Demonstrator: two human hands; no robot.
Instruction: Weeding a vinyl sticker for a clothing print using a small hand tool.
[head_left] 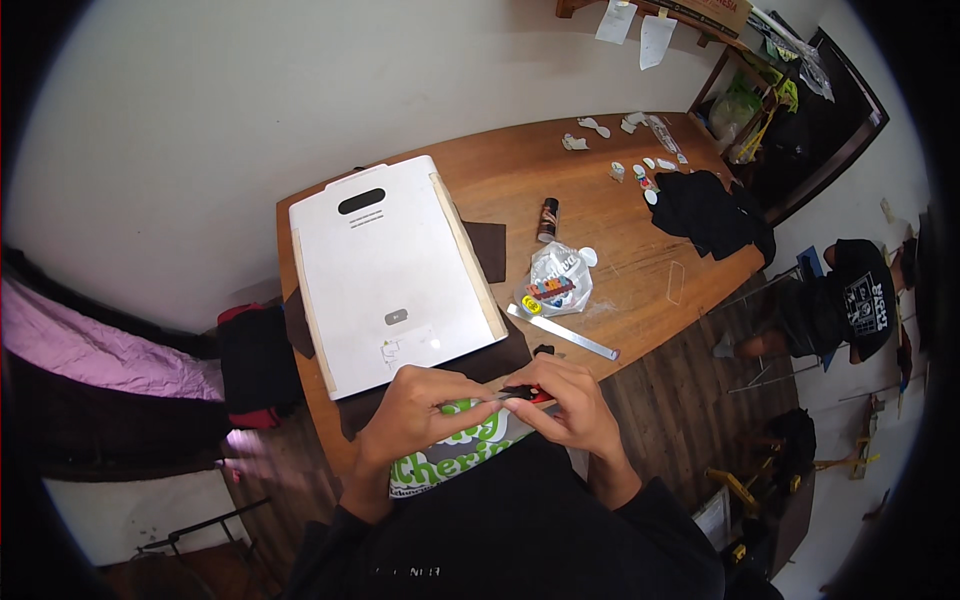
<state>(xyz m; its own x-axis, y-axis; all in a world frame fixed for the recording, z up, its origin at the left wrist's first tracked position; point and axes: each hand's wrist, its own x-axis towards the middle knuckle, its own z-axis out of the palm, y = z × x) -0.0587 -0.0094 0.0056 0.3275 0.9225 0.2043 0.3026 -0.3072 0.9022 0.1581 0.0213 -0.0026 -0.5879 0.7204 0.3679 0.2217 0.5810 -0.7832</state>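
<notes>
Close to my body, at the table's near edge, both hands meet fingertip to fingertip. My right hand (572, 405) is closed on a small red and black tool (541, 394); its shape resembles a cutter knife, but fingers cover much of it. My left hand (412, 408) pinches at the tool's dark front end, and what lies between its fingertips is too small to make out. Just beyond the left hand a large white panel-like case (410, 270) lies on dark sheeting (487, 250). Below the hands shows a white and grey surface with green lettering (450, 455).
On the wooden table (520, 160) are a metal ruler (565, 332), a clear plastic bag (562, 275), a dark cylindrical can (548, 218), a black cloth (710, 215) and scattered white scraps (575, 142). Another person (850, 300) is at the right, beyond the table.
</notes>
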